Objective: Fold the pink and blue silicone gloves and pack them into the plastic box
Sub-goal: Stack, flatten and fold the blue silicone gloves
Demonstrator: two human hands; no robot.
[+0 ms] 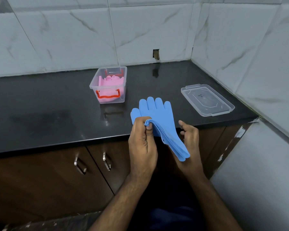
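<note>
The blue silicone gloves (158,112) are stacked and held above the front edge of the black counter, fingers pointing away from me. My left hand (143,142) pinches their left edge between thumb and fingers. My right hand (189,139) lies under the cuff end, its fingers mostly straight, supporting the stack. The pink gloves (109,82) lie folded inside the clear plastic box (93,82), which has orange handles and stands open further back on the counter.
The box's clear lid (207,100) lies flat on the counter (48,105) to the right, near the tiled corner wall. Brown cabinet doors with metal handles (80,165) are below the counter edge.
</note>
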